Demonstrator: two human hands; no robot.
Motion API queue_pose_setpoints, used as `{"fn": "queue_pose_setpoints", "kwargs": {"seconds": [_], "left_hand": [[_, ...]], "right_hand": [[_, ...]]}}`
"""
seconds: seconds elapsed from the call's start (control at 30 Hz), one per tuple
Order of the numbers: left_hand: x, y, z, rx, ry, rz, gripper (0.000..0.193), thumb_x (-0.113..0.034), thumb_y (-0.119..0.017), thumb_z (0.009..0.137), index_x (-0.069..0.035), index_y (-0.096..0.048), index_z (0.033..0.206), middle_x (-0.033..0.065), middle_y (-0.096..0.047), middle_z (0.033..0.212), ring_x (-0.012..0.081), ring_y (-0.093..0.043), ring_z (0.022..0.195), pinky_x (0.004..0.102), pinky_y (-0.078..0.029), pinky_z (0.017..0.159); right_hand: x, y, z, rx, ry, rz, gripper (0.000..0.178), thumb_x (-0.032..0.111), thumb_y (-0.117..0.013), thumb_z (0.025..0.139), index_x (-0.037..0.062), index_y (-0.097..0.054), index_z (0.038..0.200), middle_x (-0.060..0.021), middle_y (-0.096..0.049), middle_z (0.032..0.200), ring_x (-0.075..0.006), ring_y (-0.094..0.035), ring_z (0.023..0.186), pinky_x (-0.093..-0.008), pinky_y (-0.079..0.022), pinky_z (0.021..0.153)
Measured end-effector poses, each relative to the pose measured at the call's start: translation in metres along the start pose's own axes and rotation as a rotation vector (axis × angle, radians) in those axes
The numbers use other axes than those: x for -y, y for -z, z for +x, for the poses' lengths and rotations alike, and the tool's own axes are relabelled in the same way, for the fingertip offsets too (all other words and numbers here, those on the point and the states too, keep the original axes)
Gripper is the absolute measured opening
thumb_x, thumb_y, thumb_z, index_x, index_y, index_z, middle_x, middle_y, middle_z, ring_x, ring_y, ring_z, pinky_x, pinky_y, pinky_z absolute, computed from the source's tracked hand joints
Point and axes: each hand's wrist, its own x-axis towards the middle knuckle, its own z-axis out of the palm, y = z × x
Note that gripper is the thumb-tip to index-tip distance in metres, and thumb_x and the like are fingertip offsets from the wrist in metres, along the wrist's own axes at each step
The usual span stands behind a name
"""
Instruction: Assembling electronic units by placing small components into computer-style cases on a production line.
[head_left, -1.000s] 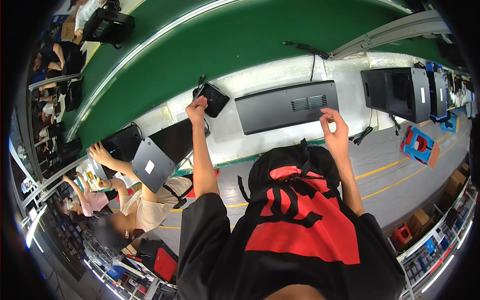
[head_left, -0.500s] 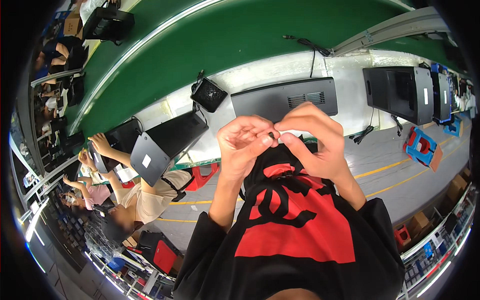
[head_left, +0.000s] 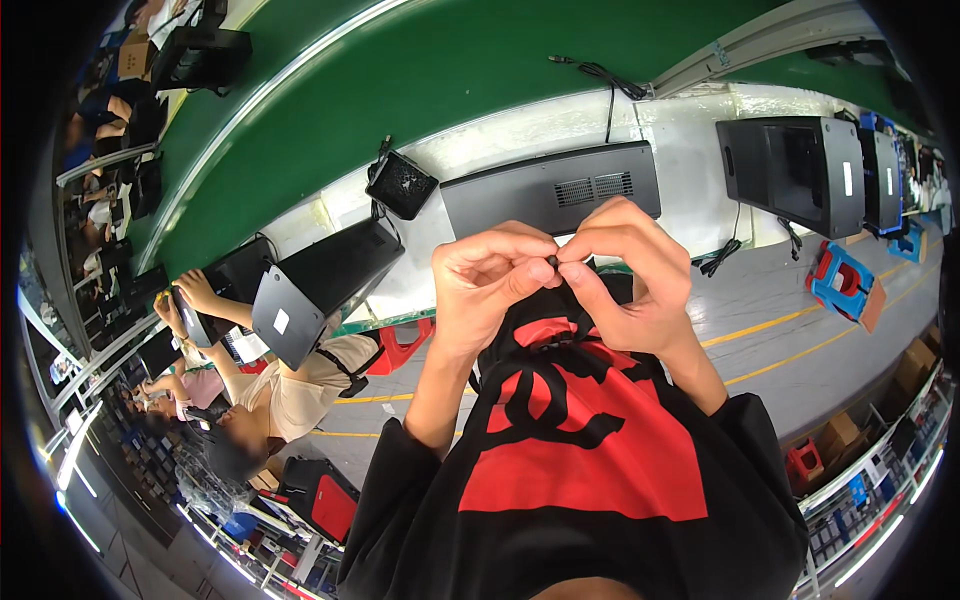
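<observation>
We are pinching a small dark piece (head_left: 551,261) in our left hand (head_left: 485,285), on our side of the dark grey case (head_left: 525,195), whose long axis is running left to right. Our right hand (head_left: 632,280) is facing it closely; whether also gripping, we cannot tell.

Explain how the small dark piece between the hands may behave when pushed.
The piece is probably light, being tiny beside the fingertips around it. A push might make it slip out, as only fingertips seem to hold it. Stiffness: cannot tell.
</observation>
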Motion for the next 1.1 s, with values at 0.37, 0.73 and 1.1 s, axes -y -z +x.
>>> {"fn": "queue_pose_setpoints", "kwargs": {"seconds": [0.37, 0.73, 1.1], "left_hand": [[0.014, -0.009, 0.004, -0.012, -0.018, 0.045, 0.014, 0.000, -0.060, 0.087, 0.006, -0.063, 0.100, 0.0146, -0.062, 0.095, 0.0154, -0.058, 0.077, 0.0250, -0.050, 0.068], [0.018, -0.011, 0.010, -0.004, 0.070, -0.031, 0.012, 0.005, -0.065, 0.082, 0.006, -0.062, 0.094, 0.0106, -0.061, 0.092, 0.0147, -0.059, 0.082, 0.0251, -0.050, 0.073], [0.054, 0.011, 0.022, -0.004, 0.516, 0.148, 0.011, -0.002, -0.068, 0.083, 0.006, -0.065, 0.090, 0.0068, -0.064, 0.085, 0.0101, -0.058, 0.075, 0.0225, -0.049, 0.069]], "right_hand": [[-0.006, 0.005, -0.003, -0.071, 0.113, -0.107, 0.023, -0.010, -0.069, 0.068, -0.0037, -0.063, 0.089, -0.0119, -0.062, 0.082, -0.0228, -0.058, 0.068, -0.0306, -0.046, 0.059], [-0.010, 0.013, -0.007, -0.084, 0.167, -0.252, 0.023, -0.008, -0.070, 0.063, -0.0014, -0.067, 0.085, -0.0081, -0.061, 0.077, -0.0212, -0.057, 0.064, -0.0319, -0.046, 0.058], [-0.040, 0.039, -0.031, 0.211, -0.011, -0.428, 0.020, -0.006, -0.069, 0.062, 0.0025, -0.059, 0.076, -0.0066, -0.057, 0.075, -0.0237, -0.055, 0.063, -0.0338, -0.045, 0.058]]}}
